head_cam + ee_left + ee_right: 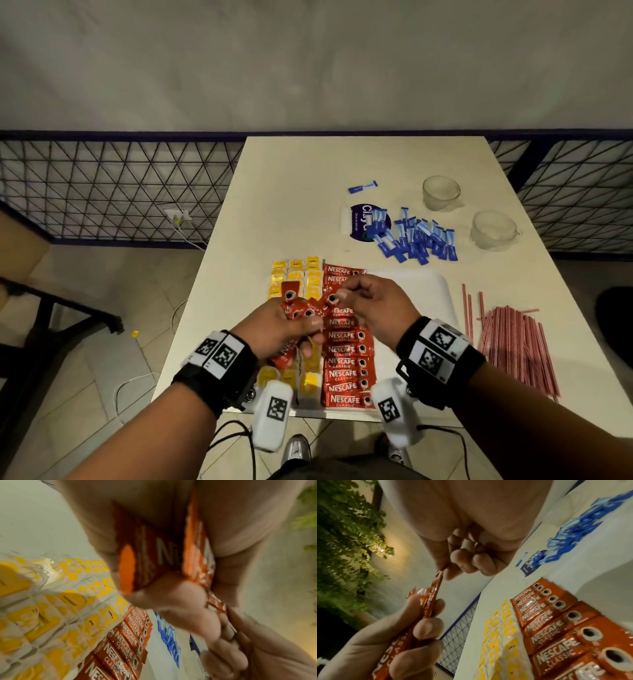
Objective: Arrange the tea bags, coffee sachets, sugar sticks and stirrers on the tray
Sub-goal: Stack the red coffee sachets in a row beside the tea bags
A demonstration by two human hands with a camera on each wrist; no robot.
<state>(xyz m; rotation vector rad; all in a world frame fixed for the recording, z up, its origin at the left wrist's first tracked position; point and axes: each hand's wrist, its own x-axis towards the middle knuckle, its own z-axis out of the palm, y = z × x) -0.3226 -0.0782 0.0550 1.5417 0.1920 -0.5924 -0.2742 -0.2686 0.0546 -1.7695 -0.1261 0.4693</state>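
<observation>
My left hand [289,330] grips a fanned bundle of red coffee sachets [301,306] above the white tray [435,291]. My right hand [363,301] pinches the top end of one sachet [436,582] in that bundle. On the tray lie rows of yellow tea bags [294,277] at the left and a column of red coffee sachets [346,363] beside them. Blue sugar sticks [414,240] are heaped on the table behind the tray. Red-striped stirrers [513,346] lie in a pile to the right of the tray.
Two clear glass cups [440,192] [493,229] stand at the back right of the white table [308,192]. A single blue sugar stick [362,187] and a purple-printed packet [359,222] lie behind the heap. A wire mesh fence [102,185] runs behind the table.
</observation>
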